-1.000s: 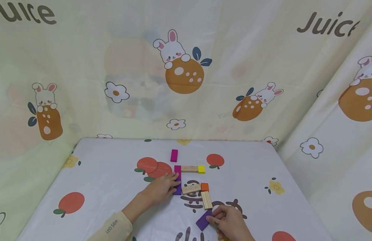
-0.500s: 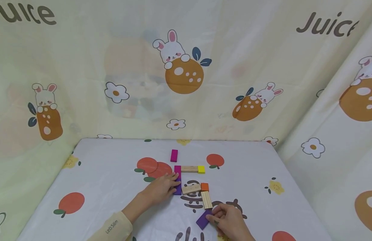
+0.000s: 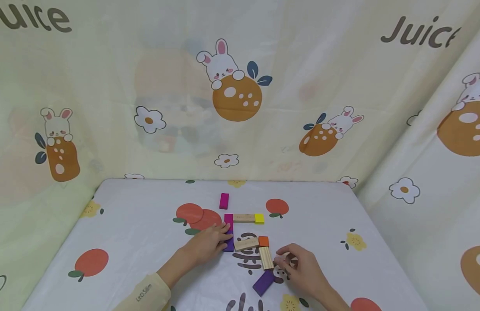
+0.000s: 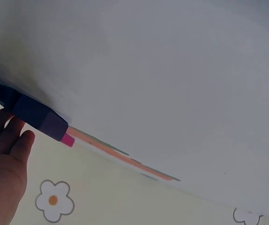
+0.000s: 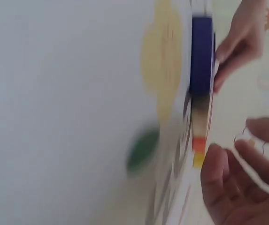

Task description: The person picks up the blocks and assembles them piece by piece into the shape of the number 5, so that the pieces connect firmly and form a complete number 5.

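In the head view, my left hand rests its fingertips on a column made of a magenta block and a purple block. Its fingers also lie along dark blocks in the left wrist view. My right hand holds nothing; its loosely bent fingers are beside a striped plain wooden block. Below that block a second purple block lies slanted, its upper corner against the wood. An orange block and a light wooden block link the striped one to the column.
From the column's top, another wooden block runs right to a yellow block. Apart from the rest, a small magenta block lies farther back. A white fruit-print cloth covers the table, and a rabbit-print curtain hangs behind.
My right hand has let go of the slanted purple block and moved up and right, beside the striped wooden block. My left hand has stayed on the column.
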Demonstrator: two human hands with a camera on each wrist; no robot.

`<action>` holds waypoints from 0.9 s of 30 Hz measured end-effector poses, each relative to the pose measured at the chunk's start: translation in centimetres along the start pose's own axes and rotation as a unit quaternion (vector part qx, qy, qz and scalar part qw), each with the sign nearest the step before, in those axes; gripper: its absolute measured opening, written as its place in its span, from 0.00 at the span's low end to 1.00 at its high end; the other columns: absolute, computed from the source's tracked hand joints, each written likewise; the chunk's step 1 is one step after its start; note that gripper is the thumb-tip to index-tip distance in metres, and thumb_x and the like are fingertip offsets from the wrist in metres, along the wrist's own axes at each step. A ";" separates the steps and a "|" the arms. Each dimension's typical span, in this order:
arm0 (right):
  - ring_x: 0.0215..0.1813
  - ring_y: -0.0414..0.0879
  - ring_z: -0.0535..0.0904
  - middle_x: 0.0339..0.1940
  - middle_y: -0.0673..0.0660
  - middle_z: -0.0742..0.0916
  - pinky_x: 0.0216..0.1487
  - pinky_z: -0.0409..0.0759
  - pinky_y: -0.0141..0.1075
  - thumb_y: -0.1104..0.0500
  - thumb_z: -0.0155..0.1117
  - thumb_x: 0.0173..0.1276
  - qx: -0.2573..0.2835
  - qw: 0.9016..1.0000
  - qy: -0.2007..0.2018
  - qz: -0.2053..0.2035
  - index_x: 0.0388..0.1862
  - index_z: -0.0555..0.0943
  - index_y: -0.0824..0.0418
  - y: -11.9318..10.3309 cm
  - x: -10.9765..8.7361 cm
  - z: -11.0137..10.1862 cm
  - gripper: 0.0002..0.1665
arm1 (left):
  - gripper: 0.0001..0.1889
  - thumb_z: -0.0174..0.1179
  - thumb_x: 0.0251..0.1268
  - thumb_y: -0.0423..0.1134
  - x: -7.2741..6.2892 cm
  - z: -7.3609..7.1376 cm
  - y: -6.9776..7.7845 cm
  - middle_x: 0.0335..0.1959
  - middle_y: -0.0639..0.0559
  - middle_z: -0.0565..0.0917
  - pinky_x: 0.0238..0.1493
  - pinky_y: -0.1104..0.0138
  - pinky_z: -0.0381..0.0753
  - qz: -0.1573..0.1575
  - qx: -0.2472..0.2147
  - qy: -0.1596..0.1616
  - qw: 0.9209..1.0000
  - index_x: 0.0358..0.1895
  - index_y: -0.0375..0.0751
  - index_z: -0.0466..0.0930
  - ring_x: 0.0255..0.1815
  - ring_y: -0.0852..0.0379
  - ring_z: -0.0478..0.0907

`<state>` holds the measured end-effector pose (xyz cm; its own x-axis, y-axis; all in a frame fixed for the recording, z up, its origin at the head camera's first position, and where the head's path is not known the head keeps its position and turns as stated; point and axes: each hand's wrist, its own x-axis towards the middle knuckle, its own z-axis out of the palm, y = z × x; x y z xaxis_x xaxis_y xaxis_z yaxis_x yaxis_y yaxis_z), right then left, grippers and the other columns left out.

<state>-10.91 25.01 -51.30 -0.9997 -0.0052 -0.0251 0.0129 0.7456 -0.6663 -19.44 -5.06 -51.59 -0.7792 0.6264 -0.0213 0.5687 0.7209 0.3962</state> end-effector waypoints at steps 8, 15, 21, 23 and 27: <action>0.44 0.32 0.74 0.74 0.50 0.84 0.38 0.79 0.24 0.47 0.73 0.72 -0.051 0.985 -0.073 -0.145 0.72 0.82 0.52 2.5 3.1 -0.2 0.31 | 0.20 0.65 0.75 0.39 0.0 -0.2 0.0 0.79 0.43 0.74 0.78 0.45 0.73 -0.003 -0.003 -0.005 1.000 0.67 0.43 0.84 0.83 0.41 0.68; 0.40 0.33 0.69 0.76 0.50 0.82 0.36 0.70 0.25 0.41 0.69 0.74 -0.096 0.971 -0.109 -0.191 0.72 0.82 0.52 2.7 4.2 0.0 0.32 | 0.20 0.65 0.76 0.39 0.0 -0.2 0.1 0.79 0.43 0.74 0.78 0.45 0.73 -0.004 0.000 -0.003 1.000 0.67 0.44 0.84 0.82 0.40 0.69; 0.37 0.35 0.68 0.76 0.48 0.82 0.34 0.67 0.25 0.43 0.72 0.72 -0.118 0.970 -0.118 -0.177 0.71 0.83 0.52 2.1 4.2 0.1 0.32 | 0.21 0.67 0.74 0.39 0.2 0.1 -0.2 0.79 0.43 0.74 0.80 0.45 0.70 -0.010 -0.034 0.009 0.999 0.67 0.41 0.84 0.82 0.42 0.69; 0.36 0.35 0.67 0.76 0.47 0.82 0.34 0.67 0.26 0.43 0.72 0.72 -0.124 0.970 -0.118 -0.175 0.70 0.83 0.51 2.0 4.3 0.1 0.31 | 0.21 0.67 0.73 0.38 0.3 0.2 -0.3 0.78 0.43 0.75 0.81 0.46 0.69 -0.012 -0.043 0.015 0.999 0.66 0.40 0.84 0.82 0.43 0.70; 0.35 0.34 0.66 0.76 0.47 0.82 0.34 0.66 0.26 0.42 0.72 0.71 -0.128 0.969 -0.113 -0.178 0.70 0.83 0.50 2.0 4.2 0.1 0.31 | 0.21 0.68 0.72 0.38 0.4 0.2 -0.1 0.77 0.42 0.77 0.80 0.46 0.70 -0.016 -0.042 0.026 0.999 0.65 0.39 0.85 0.81 0.42 0.71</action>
<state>-15.06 26.41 -52.77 -0.9085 -0.4179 -0.0097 -0.3678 0.8102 -0.4564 -19.72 -4.80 -51.81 -0.8105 0.5856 0.0114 0.5210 0.7119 0.4710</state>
